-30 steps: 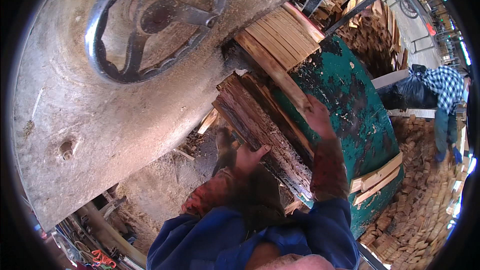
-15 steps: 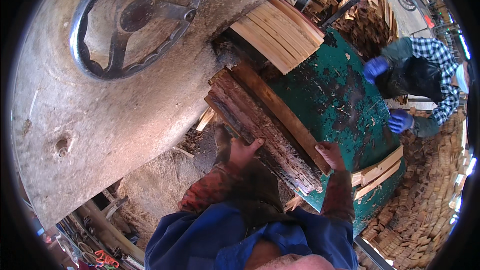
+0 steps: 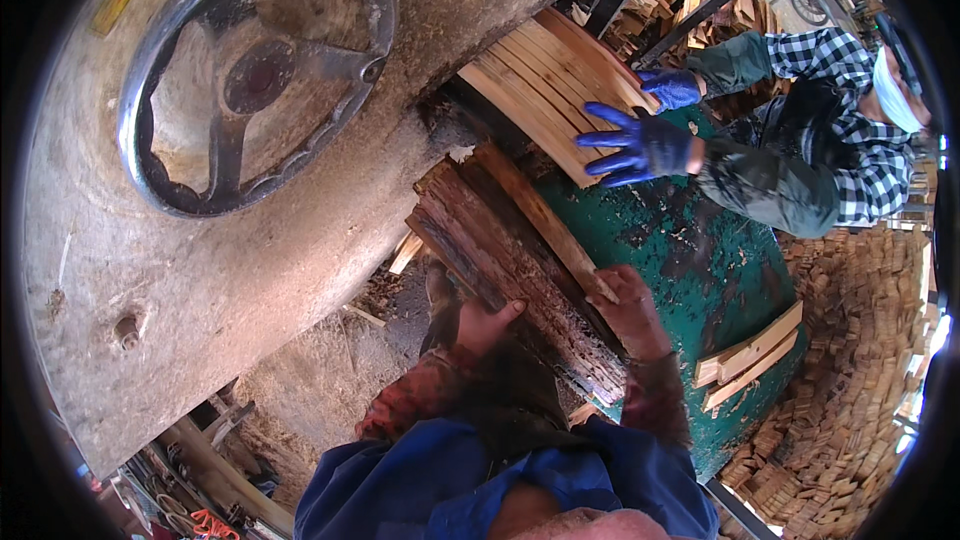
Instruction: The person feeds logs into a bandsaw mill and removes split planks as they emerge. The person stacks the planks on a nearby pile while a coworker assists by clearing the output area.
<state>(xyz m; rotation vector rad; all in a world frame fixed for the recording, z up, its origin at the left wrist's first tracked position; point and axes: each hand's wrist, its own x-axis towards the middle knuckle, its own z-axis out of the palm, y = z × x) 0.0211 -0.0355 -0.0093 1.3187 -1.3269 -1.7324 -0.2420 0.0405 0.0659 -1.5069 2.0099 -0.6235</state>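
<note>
My left hand is closed on the near side of a rough, bark-covered wood slab, its thumb on top and the other fingers hidden beneath. Beside this slab lies a narrow brown plank, its near end held between the thumb and fingers of my right hand. Both pieces slant from the big machine casing toward me, over the edge of a green, worn table. A co-worker's gloved hands reach over a row of sawn boards at the far side, one blue glove with fingers spread.
A large dusty casing with a handwheel fills the left. Short wood strips lie on the table's right part. Stacked wood pieces stand beyond it. Dark metal bars rise at the far side. Sawdust covers the ground at my left.
My right hand has moved left and slightly away from me with the plank's end. The co-worker has leaned in, bringing both gloved hands to the sawn boards. My left hand stays on the slab.
</note>
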